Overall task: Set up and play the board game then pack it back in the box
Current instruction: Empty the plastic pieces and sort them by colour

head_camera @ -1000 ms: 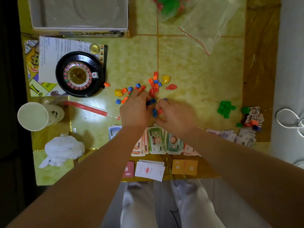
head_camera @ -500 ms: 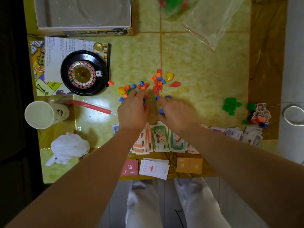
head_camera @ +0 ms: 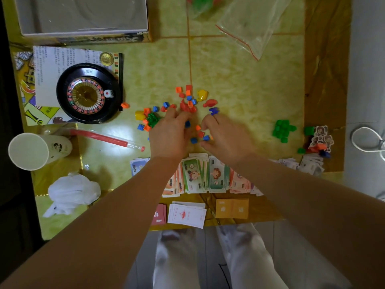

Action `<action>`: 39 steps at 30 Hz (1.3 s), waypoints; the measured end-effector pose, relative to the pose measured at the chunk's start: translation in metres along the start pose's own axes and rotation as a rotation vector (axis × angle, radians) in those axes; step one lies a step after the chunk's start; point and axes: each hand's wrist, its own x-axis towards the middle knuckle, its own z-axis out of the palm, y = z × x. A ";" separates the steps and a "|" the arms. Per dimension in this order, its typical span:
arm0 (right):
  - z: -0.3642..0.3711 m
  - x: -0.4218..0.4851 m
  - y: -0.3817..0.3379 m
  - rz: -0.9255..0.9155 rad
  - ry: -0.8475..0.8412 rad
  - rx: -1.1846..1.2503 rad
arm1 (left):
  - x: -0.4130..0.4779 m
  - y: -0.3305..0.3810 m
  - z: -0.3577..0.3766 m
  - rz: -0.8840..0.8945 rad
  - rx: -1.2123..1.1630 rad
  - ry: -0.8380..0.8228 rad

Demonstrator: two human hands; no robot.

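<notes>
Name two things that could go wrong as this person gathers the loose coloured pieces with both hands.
1. The play money is fanned out right under both wrists; drawing the left hand or right hand back could scatter it.
2. The white card stack lies at the near edge of the table, so a forearm might knock it to the floor.
3. The small pieces lie loose; a quick sweep could flick some away.

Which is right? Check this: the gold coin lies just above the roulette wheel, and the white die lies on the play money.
Wrong on the die. The head view shows the white die resting on the black rim of the roulette wheel instead. The gold coin does lie just above the wheel.
</notes>
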 end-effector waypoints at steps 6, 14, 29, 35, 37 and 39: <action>0.005 -0.002 0.000 0.029 -0.006 0.025 | 0.005 0.002 0.001 0.017 -0.060 -0.008; -0.006 0.005 0.007 0.256 0.181 0.570 | -0.008 0.002 -0.012 -0.132 -0.431 -0.112; -0.015 0.030 0.007 0.367 0.233 0.839 | -0.024 0.011 -0.003 -0.122 -0.342 -0.100; -0.023 0.060 -0.016 0.233 0.223 0.383 | -0.006 -0.005 -0.028 -0.374 -0.633 0.130; -0.023 0.064 -0.017 0.240 0.187 0.236 | 0.000 -0.007 -0.030 -0.385 -0.640 0.120; -0.018 0.066 -0.016 0.246 0.159 0.143 | 0.006 -0.010 -0.035 -0.393 -0.613 0.101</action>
